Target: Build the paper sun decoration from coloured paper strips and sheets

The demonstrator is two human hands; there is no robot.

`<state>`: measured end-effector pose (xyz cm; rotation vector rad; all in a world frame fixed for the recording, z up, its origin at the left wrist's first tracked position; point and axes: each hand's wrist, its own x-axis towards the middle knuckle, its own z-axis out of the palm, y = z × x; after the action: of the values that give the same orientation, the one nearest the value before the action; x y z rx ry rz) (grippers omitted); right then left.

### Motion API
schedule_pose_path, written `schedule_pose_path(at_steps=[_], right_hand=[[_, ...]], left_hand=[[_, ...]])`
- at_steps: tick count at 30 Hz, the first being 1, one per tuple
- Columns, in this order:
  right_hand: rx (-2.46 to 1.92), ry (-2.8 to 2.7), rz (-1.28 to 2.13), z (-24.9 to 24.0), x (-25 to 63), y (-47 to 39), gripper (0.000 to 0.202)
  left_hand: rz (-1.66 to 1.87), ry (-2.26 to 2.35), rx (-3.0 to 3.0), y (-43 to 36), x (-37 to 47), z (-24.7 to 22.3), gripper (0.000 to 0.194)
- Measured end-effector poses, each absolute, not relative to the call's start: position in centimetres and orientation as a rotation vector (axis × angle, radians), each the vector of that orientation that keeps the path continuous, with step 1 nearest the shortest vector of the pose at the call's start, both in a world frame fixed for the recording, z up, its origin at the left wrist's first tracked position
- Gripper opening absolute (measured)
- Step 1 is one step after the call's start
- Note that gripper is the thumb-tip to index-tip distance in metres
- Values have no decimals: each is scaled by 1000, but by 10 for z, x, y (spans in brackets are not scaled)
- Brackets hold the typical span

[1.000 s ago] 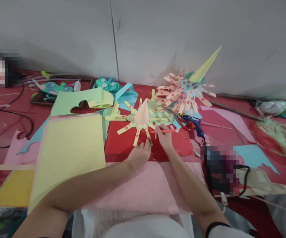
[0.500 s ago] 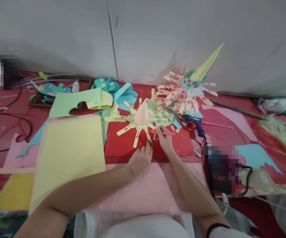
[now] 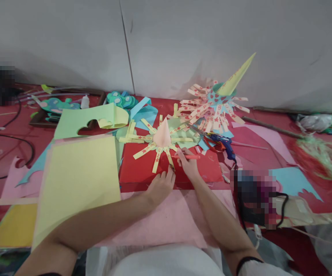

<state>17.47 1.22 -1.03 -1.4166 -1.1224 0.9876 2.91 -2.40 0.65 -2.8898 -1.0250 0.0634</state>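
A pale pink paper cone [image 3: 161, 134] stands amid yellow paper strips marked with red letters and stars, partly over a red board [image 3: 143, 168]. With its fingertips, my left hand [image 3: 162, 184] presses the end of the yellow strip [image 3: 169, 158] nearest my right hand. My right hand [image 3: 186, 160] is closed round a red pen [image 3: 191, 156], its tip at that same strip. Behind to the right stands a finished-looking paper piece with a tall yellow cone [image 3: 236, 76], a blue band and many lettered pink strips.
Yellow sheets [image 3: 79, 180] lie left, a green cut sheet [image 3: 82, 119] behind them. Scissors [image 3: 212, 143] and a blue glue gun [image 3: 226, 145] lie right of the cone. A wooden stick [image 3: 272, 126] and fluffy green-red fibres [image 3: 324, 157] are farther right. A grey wall [image 3: 183, 46] rises behind.
The whole view has shifted slightly, so things appear a little farther left. My hands keep nearly the same places on the strip, with the pen still in my right hand.
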Motion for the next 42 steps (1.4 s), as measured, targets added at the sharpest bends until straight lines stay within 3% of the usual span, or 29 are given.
schedule_pose_path(at_steps=[23,42], right_hand=[[-1577,-1173,797,-4,173,12,42],[-1620,-1322,756,-11,174,12,37]], left_hand=[[55,-1032,-2841,-27,29,2,37],[102,-1073,-2918,-27,29,1,43]])
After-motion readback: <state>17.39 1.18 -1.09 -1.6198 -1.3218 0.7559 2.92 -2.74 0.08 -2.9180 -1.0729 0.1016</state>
